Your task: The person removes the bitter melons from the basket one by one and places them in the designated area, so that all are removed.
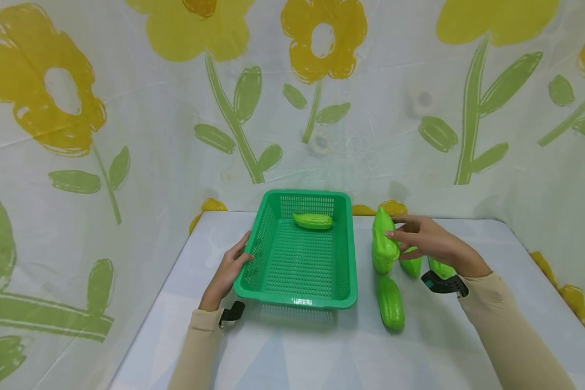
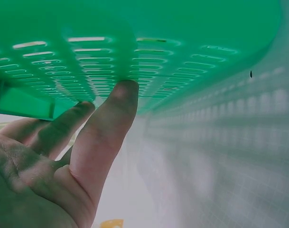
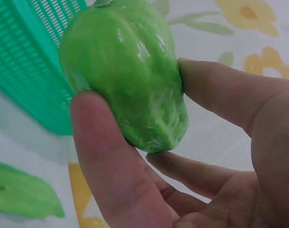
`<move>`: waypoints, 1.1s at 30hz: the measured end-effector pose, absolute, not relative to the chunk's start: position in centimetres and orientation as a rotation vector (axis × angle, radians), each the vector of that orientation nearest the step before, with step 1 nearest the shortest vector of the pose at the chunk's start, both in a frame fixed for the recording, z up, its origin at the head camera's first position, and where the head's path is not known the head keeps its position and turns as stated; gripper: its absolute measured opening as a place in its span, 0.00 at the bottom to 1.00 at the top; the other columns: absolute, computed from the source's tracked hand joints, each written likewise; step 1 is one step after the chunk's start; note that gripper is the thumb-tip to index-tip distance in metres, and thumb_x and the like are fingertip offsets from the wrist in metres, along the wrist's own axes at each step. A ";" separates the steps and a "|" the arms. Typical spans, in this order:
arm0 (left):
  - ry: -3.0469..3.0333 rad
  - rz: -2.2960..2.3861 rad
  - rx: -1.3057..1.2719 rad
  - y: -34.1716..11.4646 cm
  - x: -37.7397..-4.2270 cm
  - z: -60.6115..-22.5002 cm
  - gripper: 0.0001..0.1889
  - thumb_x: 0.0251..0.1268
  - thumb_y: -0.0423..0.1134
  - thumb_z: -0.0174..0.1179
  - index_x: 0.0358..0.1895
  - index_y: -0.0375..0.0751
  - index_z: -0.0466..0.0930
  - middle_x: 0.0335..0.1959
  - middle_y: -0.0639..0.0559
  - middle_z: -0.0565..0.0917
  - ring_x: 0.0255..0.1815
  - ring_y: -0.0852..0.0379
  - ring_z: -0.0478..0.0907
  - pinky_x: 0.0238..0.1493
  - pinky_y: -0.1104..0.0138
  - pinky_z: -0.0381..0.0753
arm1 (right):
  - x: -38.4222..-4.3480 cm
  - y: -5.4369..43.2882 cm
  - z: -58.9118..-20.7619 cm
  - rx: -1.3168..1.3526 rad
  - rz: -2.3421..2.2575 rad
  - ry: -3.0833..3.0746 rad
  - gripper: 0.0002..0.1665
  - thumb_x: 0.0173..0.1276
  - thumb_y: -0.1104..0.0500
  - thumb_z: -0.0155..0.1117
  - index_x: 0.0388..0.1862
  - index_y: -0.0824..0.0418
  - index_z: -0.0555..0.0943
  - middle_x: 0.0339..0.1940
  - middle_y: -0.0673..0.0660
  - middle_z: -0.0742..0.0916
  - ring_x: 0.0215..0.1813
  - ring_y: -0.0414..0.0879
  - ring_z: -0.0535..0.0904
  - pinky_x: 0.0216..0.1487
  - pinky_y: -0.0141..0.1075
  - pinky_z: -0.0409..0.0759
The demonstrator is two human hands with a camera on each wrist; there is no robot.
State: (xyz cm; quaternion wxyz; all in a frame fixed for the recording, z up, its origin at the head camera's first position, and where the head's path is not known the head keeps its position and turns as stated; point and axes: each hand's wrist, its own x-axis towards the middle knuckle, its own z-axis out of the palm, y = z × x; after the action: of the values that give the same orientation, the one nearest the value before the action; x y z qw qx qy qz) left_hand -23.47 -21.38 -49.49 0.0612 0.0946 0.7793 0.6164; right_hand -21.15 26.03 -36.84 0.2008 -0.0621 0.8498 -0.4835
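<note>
My right hand (image 1: 431, 242) pinches a shiny, ribbed green bitter melon (image 1: 383, 225) between thumb and fingers, right of the basket. In the right wrist view the blunt end of this bitter melon (image 3: 123, 61) sits amid the fingertips. My left hand (image 1: 227, 273) touches the left side of a green plastic basket (image 1: 353, 246). From the left wrist, its fairly straight fingers (image 2: 106, 123) meet the slotted wall from outside, below the rim. Inside the basket, one paler bitter melon (image 1: 313, 221) lies near the back wall.
More green bitter melons lie on the table at the right: one (image 1: 391, 303) in front of the held one, others (image 1: 411, 265) (image 1: 440, 267) partly behind the right hand and wrist. A flower-printed cloth (image 1: 380, 135) hangs behind the white table (image 1: 322, 346) and along its sides.
</note>
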 end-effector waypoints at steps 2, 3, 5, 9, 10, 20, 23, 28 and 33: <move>2.348 1.868 0.285 -21.3 -23.4 -49.4 0.37 0.76 0.36 0.49 0.85 0.56 0.49 0.86 0.45 0.52 0.87 0.40 0.49 0.82 0.41 0.56 | -20.9 26.5 -37.0 -0.171 -1.347 2.379 0.52 0.77 0.44 0.62 0.84 0.69 0.50 0.69 0.75 0.74 0.50 0.53 0.82 0.53 0.49 0.89; 2.345 1.869 0.284 -21.3 -23.4 -49.4 0.37 0.77 0.36 0.49 0.85 0.56 0.48 0.86 0.44 0.53 0.86 0.40 0.50 0.81 0.41 0.57 | -20.7 26.7 -37.2 -0.166 -1.341 2.384 0.52 0.77 0.44 0.62 0.84 0.70 0.50 0.68 0.75 0.74 0.50 0.53 0.83 0.53 0.49 0.89; 2.337 1.870 0.281 -21.3 -23.4 -49.4 0.38 0.77 0.36 0.49 0.85 0.56 0.48 0.85 0.43 0.55 0.86 0.41 0.51 0.80 0.42 0.59 | -20.3 27.1 -37.3 -0.154 -1.333 2.390 0.53 0.77 0.44 0.62 0.84 0.71 0.50 0.68 0.75 0.74 0.49 0.52 0.82 0.52 0.48 0.89; 2.336 1.865 0.273 -21.3 -23.4 -49.5 0.38 0.77 0.36 0.49 0.85 0.55 0.47 0.85 0.43 0.56 0.86 0.42 0.52 0.79 0.43 0.60 | -19.7 28.0 -37.8 -0.117 -1.326 2.398 0.52 0.77 0.44 0.62 0.83 0.72 0.50 0.68 0.75 0.74 0.48 0.50 0.82 0.50 0.46 0.90; 2.334 1.866 0.273 -21.3 -23.4 -49.5 0.38 0.77 0.36 0.49 0.86 0.54 0.47 0.85 0.44 0.55 0.86 0.42 0.51 0.80 0.43 0.60 | -19.6 28.1 -37.9 -0.111 -1.326 2.399 0.52 0.77 0.45 0.62 0.83 0.72 0.50 0.69 0.75 0.74 0.47 0.50 0.82 0.50 0.46 0.90; 2.338 1.872 0.285 -21.3 -23.3 -49.4 0.38 0.77 0.35 0.49 0.86 0.52 0.47 0.86 0.45 0.53 0.88 0.44 0.46 0.83 0.43 0.54 | -18.5 29.7 -39.0 -0.054 -1.310 2.414 0.53 0.77 0.45 0.62 0.83 0.74 0.49 0.66 0.75 0.74 0.46 0.49 0.80 0.50 0.47 0.90; 2.343 1.868 0.296 -21.3 -23.3 -49.4 0.38 0.77 0.35 0.49 0.86 0.51 0.47 0.86 0.46 0.52 0.88 0.44 0.44 0.83 0.43 0.52 | -18.2 30.3 -39.5 -0.047 -1.310 2.420 0.52 0.78 0.46 0.62 0.83 0.75 0.49 0.66 0.75 0.75 0.46 0.48 0.80 0.50 0.46 0.90; 2.344 1.869 0.287 -21.2 -23.3 -49.4 0.38 0.76 0.35 0.50 0.86 0.51 0.47 0.86 0.46 0.53 0.88 0.44 0.45 0.83 0.42 0.53 | -17.6 31.0 -40.3 -0.041 -1.318 2.424 0.51 0.79 0.47 0.60 0.82 0.76 0.48 0.66 0.77 0.74 0.45 0.47 0.81 0.48 0.44 0.90; 2.341 1.872 0.288 -21.2 -23.3 -49.4 0.38 0.77 0.35 0.49 0.86 0.50 0.47 0.86 0.45 0.53 0.88 0.43 0.46 0.82 0.42 0.54 | -17.1 31.6 -41.2 -0.030 -1.324 2.421 0.51 0.80 0.47 0.58 0.82 0.77 0.47 0.68 0.79 0.72 0.45 0.46 0.83 0.47 0.43 0.90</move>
State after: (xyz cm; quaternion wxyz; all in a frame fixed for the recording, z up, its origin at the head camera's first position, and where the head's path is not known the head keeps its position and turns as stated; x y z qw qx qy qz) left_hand -23.31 -21.23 -49.39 0.0650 0.0953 0.7758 0.6203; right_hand -17.09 31.64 -41.16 0.1899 -0.0107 0.8613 -0.4712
